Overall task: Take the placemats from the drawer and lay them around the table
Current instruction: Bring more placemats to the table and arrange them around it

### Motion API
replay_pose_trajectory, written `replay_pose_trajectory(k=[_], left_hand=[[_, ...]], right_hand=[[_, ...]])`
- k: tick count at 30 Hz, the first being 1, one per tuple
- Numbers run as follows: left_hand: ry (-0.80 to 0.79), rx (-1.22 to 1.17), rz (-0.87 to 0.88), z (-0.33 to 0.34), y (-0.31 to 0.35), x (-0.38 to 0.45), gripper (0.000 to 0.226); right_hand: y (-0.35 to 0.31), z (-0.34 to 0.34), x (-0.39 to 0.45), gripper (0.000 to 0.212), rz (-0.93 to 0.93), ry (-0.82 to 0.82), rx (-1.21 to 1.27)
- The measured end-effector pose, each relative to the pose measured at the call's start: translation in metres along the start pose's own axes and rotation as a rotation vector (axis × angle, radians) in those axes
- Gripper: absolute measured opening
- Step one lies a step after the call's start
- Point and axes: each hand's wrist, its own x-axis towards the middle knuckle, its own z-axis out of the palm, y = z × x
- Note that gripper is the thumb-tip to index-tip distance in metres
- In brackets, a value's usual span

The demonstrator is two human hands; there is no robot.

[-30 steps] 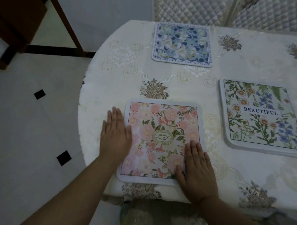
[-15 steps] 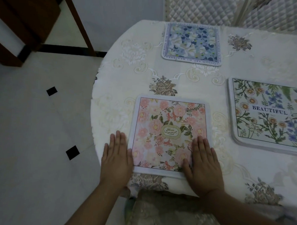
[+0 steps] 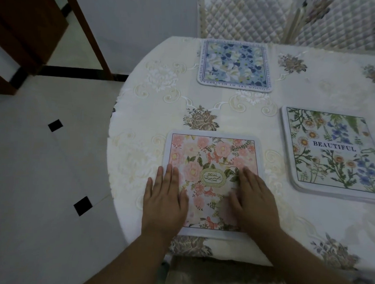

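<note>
A pink floral placemat (image 3: 211, 155) lies flat near the front edge of the round table (image 3: 140, 123). My left hand (image 3: 164, 200) presses flat on its left side, fingers straight. My right hand (image 3: 253, 203) lies flat on its right side. A blue floral placemat (image 3: 235, 66) sits at the far edge. To the right lies a green and blue placemat marked BEAUTIFUL (image 3: 333, 151), partly cut off by the frame.
A cream embroidered cloth covers the table. Quilted chair backs (image 3: 246, 18) stand behind the far edge. A chair seat (image 3: 216, 274) shows below the front edge. Dark wooden furniture (image 3: 26, 30) stands at the far left on a pale tiled floor.
Both hands slid back toward the table's front edge and then forward again onto the pink placemat. The camera view shifted a little. The placemat stays in about the same place.
</note>
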Motion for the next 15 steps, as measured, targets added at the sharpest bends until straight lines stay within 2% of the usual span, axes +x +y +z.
replay_pose_trajectory(k=[3, 6, 8, 12, 15], left_hand=[[0.015, 0.013, 0.003, 0.001, -0.002, -0.001, 0.065], [0.024, 0.001, 0.008, 0.004, -0.002, -0.001, 0.064], [0.03, 0.005, 0.009, 0.005, -0.003, -0.001, 0.064], [0.039, 0.01, 0.008, 0.006, -0.003, 0.001, 0.064], [0.04, 0.014, 0.009, 0.007, -0.004, 0.001, 0.064]], right_hand=[[-0.034, -0.005, 0.058, 0.067, -0.08, -0.006, 0.103], [-0.068, 0.004, 0.11, 0.071, -0.175, -0.088, 0.13], [-0.077, 0.012, 0.129, 0.073, -0.172, -0.135, 0.12], [-0.056, 0.016, 0.131, 0.073, -0.21, -0.085, 0.014], [-0.021, 0.01, 0.131, 0.076, -0.101, -0.049, -0.022]])
